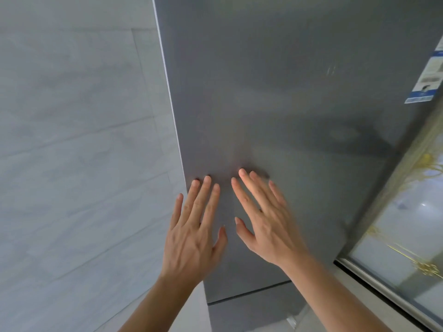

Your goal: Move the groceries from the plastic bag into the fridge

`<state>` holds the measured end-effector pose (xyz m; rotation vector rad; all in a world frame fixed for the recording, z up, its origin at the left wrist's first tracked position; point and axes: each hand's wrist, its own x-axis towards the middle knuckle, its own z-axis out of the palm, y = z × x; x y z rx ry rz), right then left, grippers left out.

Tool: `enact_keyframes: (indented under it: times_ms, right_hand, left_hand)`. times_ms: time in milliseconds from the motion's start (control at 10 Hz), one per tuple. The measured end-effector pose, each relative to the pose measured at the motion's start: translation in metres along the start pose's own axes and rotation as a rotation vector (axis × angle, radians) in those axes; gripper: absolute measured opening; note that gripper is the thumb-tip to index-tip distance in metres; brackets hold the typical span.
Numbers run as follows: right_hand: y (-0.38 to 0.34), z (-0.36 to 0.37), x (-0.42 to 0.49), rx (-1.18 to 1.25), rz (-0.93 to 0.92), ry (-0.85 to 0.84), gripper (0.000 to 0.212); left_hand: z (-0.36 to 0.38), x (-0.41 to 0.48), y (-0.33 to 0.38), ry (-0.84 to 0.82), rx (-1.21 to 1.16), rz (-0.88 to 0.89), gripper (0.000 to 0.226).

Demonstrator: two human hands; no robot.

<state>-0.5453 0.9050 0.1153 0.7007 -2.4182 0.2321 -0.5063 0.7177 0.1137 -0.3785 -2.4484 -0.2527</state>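
Hands, left (191, 238) and right (266, 224), press flat against fridge door (275, 92).

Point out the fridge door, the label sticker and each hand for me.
fridge door (275, 92), head view, bare grey panel.
label sticker (429, 77), head view, its middle.
left hand (194, 233), head view, back of hand.
right hand (266, 221), head view, back of hand.

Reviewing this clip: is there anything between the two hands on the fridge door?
Nothing: in the head view only bare grey fridge door shows between the left hand and right hand, both spread flat and empty.
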Motion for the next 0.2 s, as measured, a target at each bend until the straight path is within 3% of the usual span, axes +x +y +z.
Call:
enact_keyframes:
  times_ms: [200]
  right_hand:
    - [0.019,-0.030,-0.015,-0.054,0.115,-0.033,0.069]
  left_hand:
    - [-0.003,0.006,0.025,-0.019,-0.068,0.057,0.072]
